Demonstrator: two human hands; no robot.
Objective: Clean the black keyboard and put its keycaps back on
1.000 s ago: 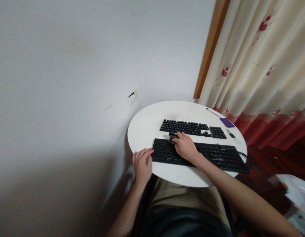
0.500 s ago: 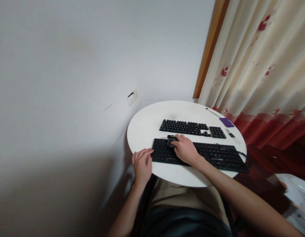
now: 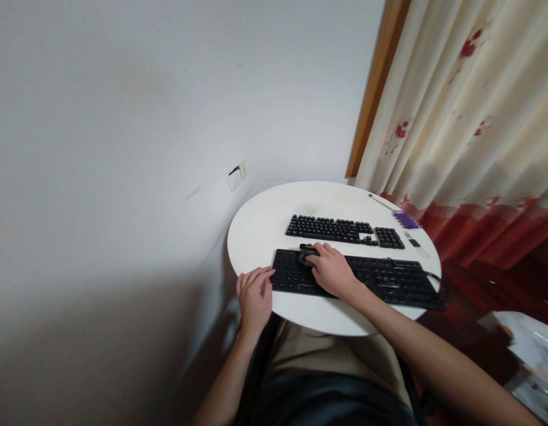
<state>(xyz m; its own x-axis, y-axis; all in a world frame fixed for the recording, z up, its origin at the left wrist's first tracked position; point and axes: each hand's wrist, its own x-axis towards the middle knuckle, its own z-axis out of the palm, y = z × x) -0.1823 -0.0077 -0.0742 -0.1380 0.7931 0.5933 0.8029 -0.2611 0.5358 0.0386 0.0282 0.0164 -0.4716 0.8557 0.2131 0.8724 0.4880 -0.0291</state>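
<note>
A black keyboard base with its keycaps off lies near the front of the round white table. My right hand is closed around a small black brush-like tool with a yellow mark, which rests over the base's left part; my fingers hide some of it. At the base's left edge, my left hand has its fingers loosely stretched out, the fingertips touching the corner. Behind the base, loose black keycaps are laid out in keyboard order, with a separate number-pad block to their right.
On the white table, a thin rod with a purple end lies at the right edge, near a small dark-and-clear item. A cable leaves the base at right. Wall with a socket stands left, a curtain right.
The view has shifted very slightly. Both hands, the black tool and the keyboard base stay in practically the same place.
</note>
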